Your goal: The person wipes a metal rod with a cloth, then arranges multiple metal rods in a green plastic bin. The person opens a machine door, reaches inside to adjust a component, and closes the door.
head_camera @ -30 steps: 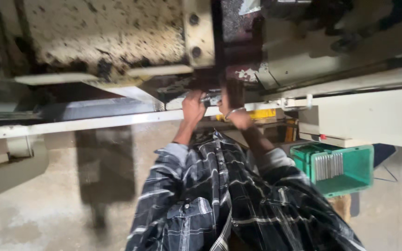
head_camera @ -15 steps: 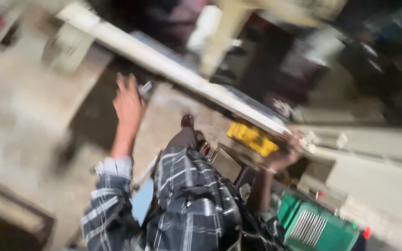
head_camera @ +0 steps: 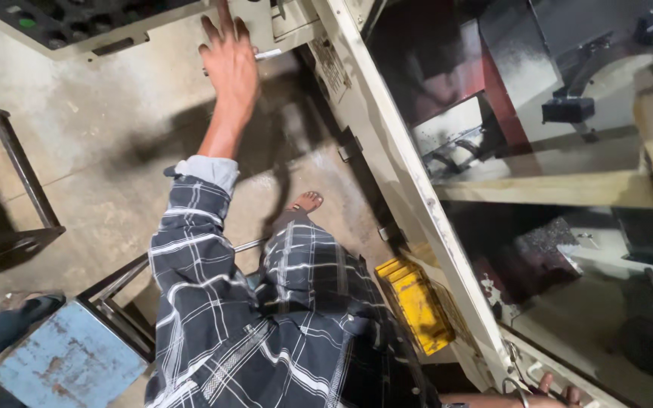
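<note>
My left hand (head_camera: 230, 64) reaches forward with its fingers spread flat against the lower edge of a cream machine panel (head_camera: 258, 19). A small pale metal piece (head_camera: 267, 54) sticks out beside its fingers; whether the hand grips it is unclear. My right hand (head_camera: 549, 393) shows only at the bottom edge, wrist bangle and fingertips resting on the cream machine frame (head_camera: 394, 166). Its grip is cut off. My checked sleeve and wrap fill the lower middle.
A yellow block (head_camera: 416, 302) sits low against the frame. The open machine bay (head_camera: 538, 249) lies to the right, dark with metal parts. A blue stool (head_camera: 69, 363) and a dark metal stand (head_camera: 20, 166) are left, with another person's shoe (head_camera: 17, 313) on the concrete floor.
My view swung down from the machine's underside to the floor. My left hand left the spot where both hands worked and reached out to the panel; my right hand dropped to the frame.
</note>
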